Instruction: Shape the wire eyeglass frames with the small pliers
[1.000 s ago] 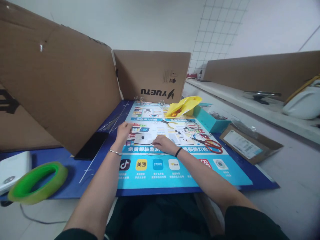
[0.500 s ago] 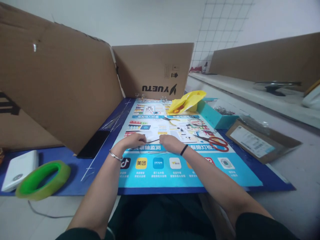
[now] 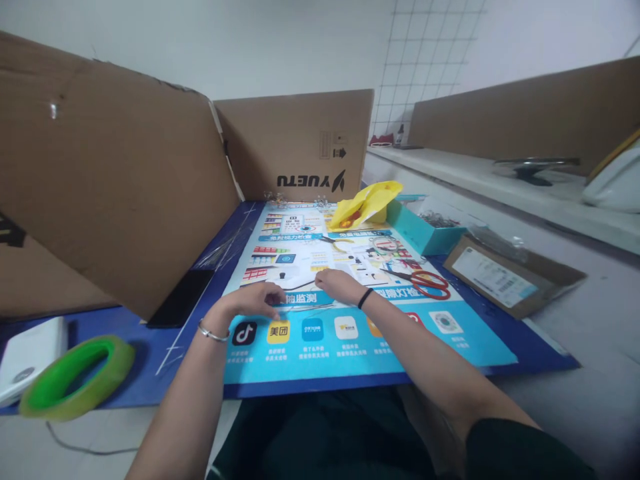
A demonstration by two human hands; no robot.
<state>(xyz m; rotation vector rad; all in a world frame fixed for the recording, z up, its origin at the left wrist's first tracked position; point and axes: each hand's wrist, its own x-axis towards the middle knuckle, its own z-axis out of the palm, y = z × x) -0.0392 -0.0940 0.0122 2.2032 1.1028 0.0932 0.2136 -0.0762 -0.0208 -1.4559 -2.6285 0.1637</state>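
Observation:
My right hand is closed on one end of a thin dark strip, which stretches leftward over the printed sheet. Just left of it, my left hand has its thumb and fingers apart, with nothing seen between them. Thin clear strands lie on the sheet close to both hands. Red-handled scissors rest to the right of my right hand. Pliers with yellow handles lie beyond the hands.
A green tape roll, a white box and a black flat object are at left. At right stand a turquoise box, a yellow bag and a brown package. Cardboard panels rise behind.
My left hand has opened, let go of the dark strip's left part and moved slightly toward me. My right hand still holds the strip. The view has shifted a little.

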